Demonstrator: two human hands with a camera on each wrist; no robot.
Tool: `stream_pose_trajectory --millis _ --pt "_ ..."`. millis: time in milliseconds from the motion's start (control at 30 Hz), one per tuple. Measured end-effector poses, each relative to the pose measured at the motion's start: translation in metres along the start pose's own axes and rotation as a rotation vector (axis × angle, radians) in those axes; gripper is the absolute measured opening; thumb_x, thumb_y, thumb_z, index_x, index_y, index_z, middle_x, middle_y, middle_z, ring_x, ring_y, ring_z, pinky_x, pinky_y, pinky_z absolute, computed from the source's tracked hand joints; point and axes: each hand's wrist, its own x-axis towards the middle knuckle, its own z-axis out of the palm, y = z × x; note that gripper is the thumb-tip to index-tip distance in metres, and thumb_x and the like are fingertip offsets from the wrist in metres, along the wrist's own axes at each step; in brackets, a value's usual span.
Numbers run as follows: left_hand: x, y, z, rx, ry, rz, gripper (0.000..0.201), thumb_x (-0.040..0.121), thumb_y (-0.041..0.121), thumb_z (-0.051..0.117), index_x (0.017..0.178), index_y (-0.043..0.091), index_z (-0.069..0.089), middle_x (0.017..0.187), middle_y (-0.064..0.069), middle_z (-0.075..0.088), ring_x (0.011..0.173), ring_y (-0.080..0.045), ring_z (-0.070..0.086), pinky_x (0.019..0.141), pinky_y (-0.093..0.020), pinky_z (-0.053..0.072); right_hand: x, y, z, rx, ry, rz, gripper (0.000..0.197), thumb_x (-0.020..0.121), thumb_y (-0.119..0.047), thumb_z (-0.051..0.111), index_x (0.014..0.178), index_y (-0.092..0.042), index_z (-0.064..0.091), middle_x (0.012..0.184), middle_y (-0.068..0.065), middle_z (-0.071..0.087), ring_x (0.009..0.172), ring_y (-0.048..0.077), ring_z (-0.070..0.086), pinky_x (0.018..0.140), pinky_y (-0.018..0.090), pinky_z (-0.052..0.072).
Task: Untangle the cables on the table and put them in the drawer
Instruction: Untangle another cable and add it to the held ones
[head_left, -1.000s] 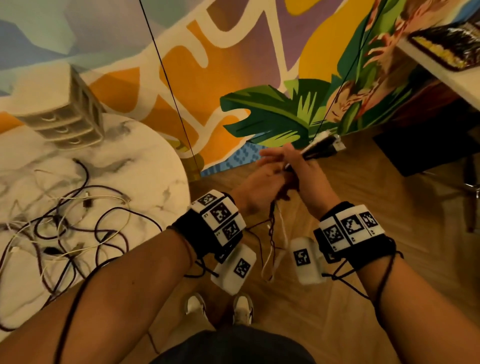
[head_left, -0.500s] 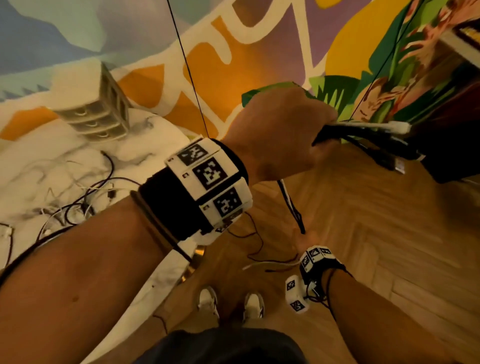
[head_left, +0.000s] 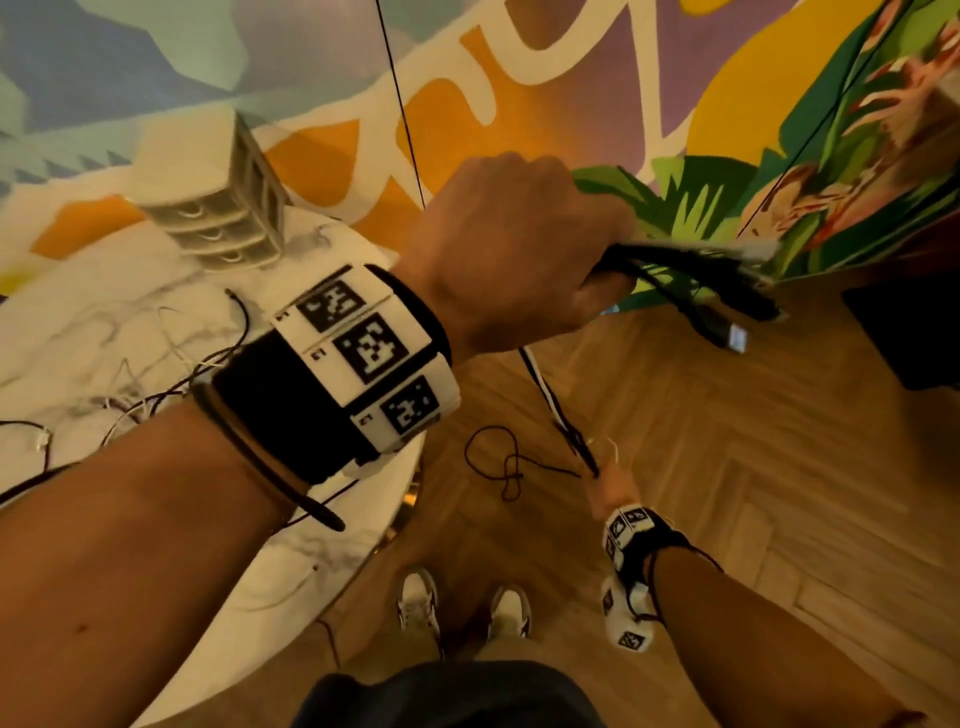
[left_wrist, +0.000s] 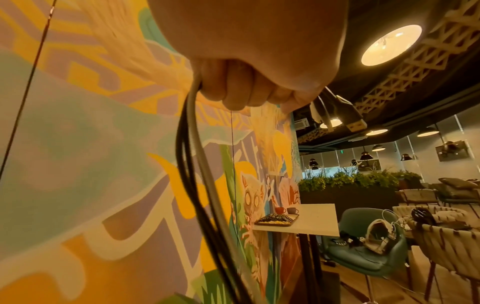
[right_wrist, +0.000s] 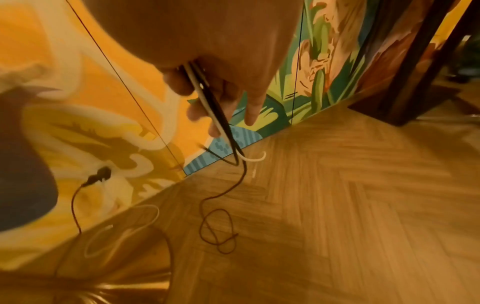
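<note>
My left hand (head_left: 509, 249) is raised high and grips a bundle of black and white cables (head_left: 675, 265); their plugs, among them a USB plug (head_left: 737, 338), stick out to the right. The left wrist view shows my left hand (left_wrist: 249, 86) fisted round the cables (left_wrist: 197, 164), which hang down. The strands (head_left: 545, 395) run taut to my right hand (head_left: 610, 488), low above the floor. There the right hand (right_wrist: 221, 82) pinches the cables (right_wrist: 218, 119), and a thin dark end (right_wrist: 218, 230) loops below. More tangled cables (head_left: 156, 374) lie on the marble table (head_left: 130, 291) by the small drawer unit (head_left: 223, 208).
The round table edge is at my left, with my shoes (head_left: 415, 603) on the wood floor below. A painted wall stands ahead, and a thin black line (head_left: 400, 104) hangs in front of it. Dark furniture (head_left: 904, 332) is at the right; a white side table (left_wrist: 306, 218) and chairs stand farther off.
My hands were together on the bundle a second ago. The left hand has since risen with the plug ends, and the right hand has dropped along the strands, pulling them straight.
</note>
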Motion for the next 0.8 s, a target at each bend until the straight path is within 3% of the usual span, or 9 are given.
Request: stream_pose_trajectory --millis 167,267,367,467,500,533,633,700,800 --pt "-0.006 0.007 0.03 -0.319 0.107 -0.141 0.03 0.085 0.03 0.048 0.059 0.028 0.033 0.046 0.016 0.024 0.039 -0.002 0.024 0.045 -0.022 0.014 0.004 -0.004 -0.006 -0.103 -0.116 -0.1 0.036 0.091 -0.038 0.054 0.122 -0.019 0.059 0.091 0.011 0.063 0.077 0.024 0.056 0.064 0.03 0.044" --pt "-0.008 0.013 0.054 -0.708 0.077 -0.353 0.037 0.091 0.023 0.051 0.056 0.027 0.039 0.047 0.011 0.036 0.041 -0.007 0.032 0.045 -0.02 0.022 -0.002 -0.017 -0.022 -0.049 -0.188 -0.297 0.034 0.075 -0.044 0.06 0.107 -0.032 0.059 0.12 0.009 0.06 0.102 0.025 0.061 0.086 0.039 0.053" --pt "-0.018 0.019 0.08 -1.028 -0.041 -0.556 0.034 0.092 0.013 0.053 0.061 0.02 0.042 0.052 0.009 0.037 0.042 -0.003 0.033 0.046 -0.016 0.027 -0.043 -0.052 -0.055 0.391 -0.161 -0.555 0.045 0.073 -0.029 0.059 0.117 -0.037 0.054 0.135 -0.005 0.049 0.127 0.02 0.047 0.095 0.033 0.046" --pt "-0.036 0.024 0.101 -1.271 -0.261 -0.658 0.014 0.086 -0.001 0.051 0.074 0.007 0.05 0.065 0.0 0.052 0.047 0.001 0.045 0.049 -0.012 0.037 -0.094 -0.09 -0.09 0.97 -0.422 -0.753 0.046 0.067 -0.045 0.07 0.112 -0.035 0.066 0.121 -0.008 0.064 0.116 0.017 0.058 0.084 0.025 0.051" --pt "-0.043 0.025 0.108 -1.286 -0.325 -0.65 0.001 0.081 0.002 0.052 0.082 0.001 0.053 0.072 -0.006 0.055 0.053 -0.004 0.05 0.053 -0.017 0.042 -0.102 -0.096 -0.097 1.085 -0.541 -0.747 0.055 0.069 -0.048 0.071 0.118 -0.026 0.064 0.124 0.0 0.063 0.114 0.019 0.059 0.086 0.028 0.051" --pt "-0.049 0.027 0.111 -1.264 -0.373 -0.632 0.018 0.075 0.008 0.052 0.09 -0.001 0.054 0.078 -0.01 0.056 0.06 -0.012 0.054 0.057 -0.026 0.046 -0.109 -0.103 -0.101 1.13 -0.601 -0.734 0.059 0.073 -0.046 0.069 0.124 -0.017 0.06 0.127 0.009 0.06 0.114 0.022 0.058 0.088 0.03 0.051" --pt "-0.066 0.036 0.122 -1.279 -0.434 -0.537 0.049 0.069 0.009 0.052 0.119 0.01 0.05 0.102 -0.006 0.06 0.094 -0.017 0.061 0.08 -0.029 0.053 -0.112 -0.114 -0.094 0.795 -0.452 -0.691 0.036 0.091 -0.039 0.053 0.115 -0.015 0.065 0.121 0.006 0.065 0.115 0.017 0.059 0.1 0.037 0.046" --pt "-0.075 0.041 0.124 -1.248 -0.444 -0.508 0.042 0.074 0.002 0.054 0.112 0.016 0.049 0.094 0.002 0.059 0.088 -0.012 0.061 0.072 -0.018 0.05 -0.112 -0.119 -0.084 0.728 -0.41 -0.636 0.038 0.099 -0.033 0.039 0.109 -0.012 0.069 0.116 0.003 0.068 0.114 0.015 0.061 0.104 0.038 0.043" --pt "-0.089 0.038 0.127 -0.938 -0.429 -0.46 0.023 0.083 0.008 0.057 0.105 0.014 0.053 0.099 -0.003 0.062 0.09 -0.012 0.059 0.075 -0.026 0.051 -0.113 -0.122 -0.073 0.732 -0.37 -0.62 0.046 0.102 -0.027 0.028 0.112 -0.003 0.066 0.113 0.01 0.069 0.109 0.019 0.063 0.098 0.032 0.047"
